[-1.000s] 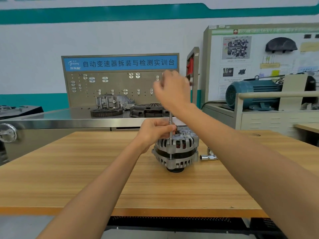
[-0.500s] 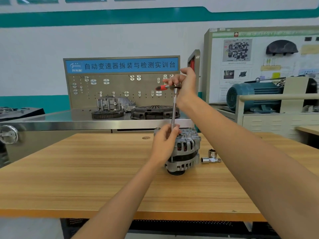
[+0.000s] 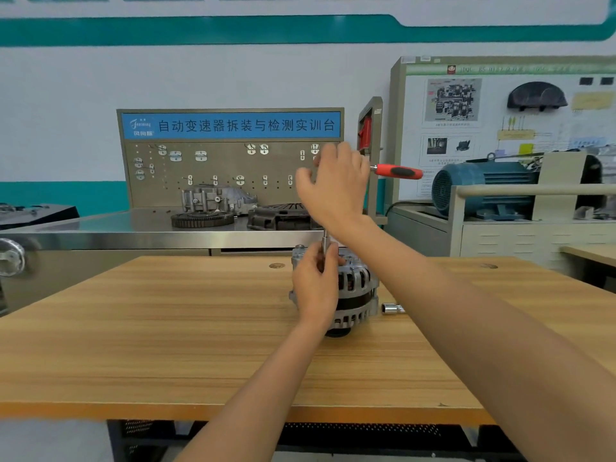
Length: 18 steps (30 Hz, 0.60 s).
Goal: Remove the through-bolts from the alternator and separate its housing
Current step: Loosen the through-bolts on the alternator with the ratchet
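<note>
Two hands on the job. Alternator (image 3: 358,288) stands on the worktop (image 3: 166,328). Left hand (image 3: 315,285) pinches the extension bar (image 3: 325,243) at its top. Right hand (image 3: 333,185) curls over the ratchet (image 3: 398,171) head. Risk: bar tilts, slips off the bolt. Alternator may tip; nothing clamps it.

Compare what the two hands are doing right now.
The left hand sits low, fingers curled round the bottom of the extension bar at the alternator. The right hand is raised at the ratchet head, its red handle sticking out rightward. Left fingers wrap tight; right fingers look looser. Both are on the same tool.
</note>
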Each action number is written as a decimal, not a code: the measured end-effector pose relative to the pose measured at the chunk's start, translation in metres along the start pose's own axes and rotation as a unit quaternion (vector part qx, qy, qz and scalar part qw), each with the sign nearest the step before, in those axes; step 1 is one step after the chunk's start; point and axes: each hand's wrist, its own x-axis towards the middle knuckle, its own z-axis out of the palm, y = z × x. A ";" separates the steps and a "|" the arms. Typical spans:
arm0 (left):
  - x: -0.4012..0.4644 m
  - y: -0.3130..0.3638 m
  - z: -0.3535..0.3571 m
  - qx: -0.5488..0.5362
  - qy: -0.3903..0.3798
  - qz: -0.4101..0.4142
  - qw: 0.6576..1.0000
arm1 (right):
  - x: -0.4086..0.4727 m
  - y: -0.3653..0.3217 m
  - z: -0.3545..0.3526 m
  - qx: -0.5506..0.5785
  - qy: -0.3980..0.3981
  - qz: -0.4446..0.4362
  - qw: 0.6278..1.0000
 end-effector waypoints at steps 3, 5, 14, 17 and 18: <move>-0.001 0.002 0.000 -0.008 -0.019 0.000 1.000 | 0.017 0.000 -0.011 0.375 -0.071 0.152 0.912; -0.002 0.001 0.000 -0.004 -0.038 0.003 0.999 | 0.028 0.001 -0.017 0.541 -0.092 0.246 0.799; 0.001 0.001 -0.004 -0.023 -0.023 -0.012 0.999 | -0.003 0.001 0.000 -0.054 -0.019 -0.039 0.998; 0.000 0.001 -0.005 -0.048 -0.018 -0.020 0.998 | -0.015 -0.004 0.006 -0.195 0.025 -0.085 0.977; 0.000 0.000 -0.005 -0.051 -0.019 -0.025 0.998 | -0.016 -0.007 0.007 -0.191 0.025 -0.080 0.978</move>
